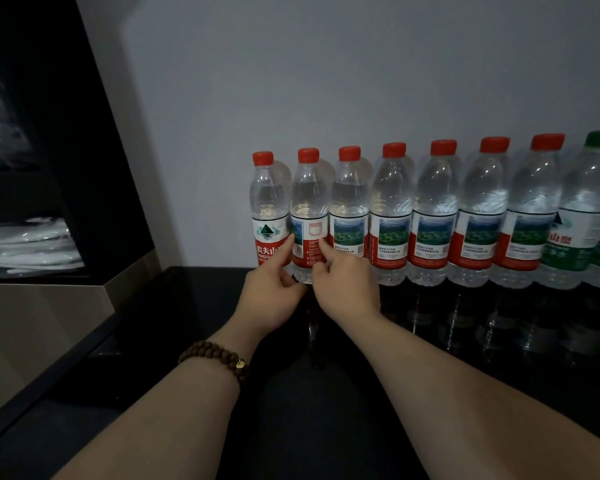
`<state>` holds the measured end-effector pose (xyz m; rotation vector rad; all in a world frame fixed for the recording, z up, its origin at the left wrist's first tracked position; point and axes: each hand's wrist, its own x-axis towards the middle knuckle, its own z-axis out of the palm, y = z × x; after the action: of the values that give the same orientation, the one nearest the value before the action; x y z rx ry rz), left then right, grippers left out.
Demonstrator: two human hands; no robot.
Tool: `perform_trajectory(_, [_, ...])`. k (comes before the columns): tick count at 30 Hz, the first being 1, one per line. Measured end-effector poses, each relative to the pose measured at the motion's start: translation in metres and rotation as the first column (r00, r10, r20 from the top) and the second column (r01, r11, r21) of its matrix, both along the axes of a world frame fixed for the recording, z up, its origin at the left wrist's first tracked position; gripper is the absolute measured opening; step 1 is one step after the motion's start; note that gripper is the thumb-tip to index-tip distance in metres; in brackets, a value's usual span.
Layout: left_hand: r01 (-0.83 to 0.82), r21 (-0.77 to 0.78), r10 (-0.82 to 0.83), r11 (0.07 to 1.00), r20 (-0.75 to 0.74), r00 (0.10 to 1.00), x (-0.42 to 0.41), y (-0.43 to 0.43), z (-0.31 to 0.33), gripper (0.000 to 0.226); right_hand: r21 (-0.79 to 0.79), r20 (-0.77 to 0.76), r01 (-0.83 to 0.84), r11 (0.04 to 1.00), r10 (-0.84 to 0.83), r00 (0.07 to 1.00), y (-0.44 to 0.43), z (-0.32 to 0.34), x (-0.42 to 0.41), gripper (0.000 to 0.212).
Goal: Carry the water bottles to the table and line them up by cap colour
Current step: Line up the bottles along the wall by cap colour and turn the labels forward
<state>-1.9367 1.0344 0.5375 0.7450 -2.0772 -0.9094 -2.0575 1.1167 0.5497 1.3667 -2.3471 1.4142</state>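
I am pinching the second red-capped bottle (pixel 308 216) between my left fingers (pixel 289 243) and right fingers (pixel 324 249), both closed lightly on its label, nudging it squarely between its neighbours on the dark bench (pixel 201 306).

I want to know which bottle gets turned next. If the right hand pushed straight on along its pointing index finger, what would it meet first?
The right hand already has its fingertip at the label of the second red-capped bottle from the left, near its right edge; actual contact is unclear.
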Motion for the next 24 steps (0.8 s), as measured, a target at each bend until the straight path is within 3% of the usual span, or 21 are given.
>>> perform_trajectory(4, [-0.029, -0.011, 0.029, 1.0, -0.036, 0.999, -0.0001, -0.0005, -0.0018, 0.078, 0.015, 0.044, -0.003, 1.0, 0.003, 0.999, -0.0014, 0.0004, -0.0018, 0.056])
perform_trajectory(8, [-0.009, -0.013, 0.01, 1.0, 0.075, 0.997, -0.0016, -0.0003, -0.0011, 0.093, 0.065, 0.063, -0.039, 0.997, 0.035, 0.997, -0.0034, 0.0006, -0.0023, 0.06])
perform_trajectory(12, [0.004, 0.0, -0.004, 1.0, 0.127, 0.992, -0.0022, 0.0009, 0.0022, 0.101, 0.023, 0.051, -0.021, 1.0, 0.02, 0.999, -0.0029, 0.0002, -0.001, 0.048])
perform_trajectory(18, [-0.035, -0.031, 0.034, 0.999, -0.017, 0.999, 0.0001, 0.0026, 0.0025, 0.086, -0.007, 0.121, 0.001, 1.0, 0.0, 0.993, -0.0033, -0.0002, -0.0017, 0.05])
perform_trajectory(24, [0.028, -0.001, -0.028, 1.0, 0.133, 0.991, -0.002, 0.0021, 0.0022, 0.105, 0.047, 0.143, -0.038, 0.998, 0.031, 0.989, -0.0044, -0.0002, -0.0033, 0.053])
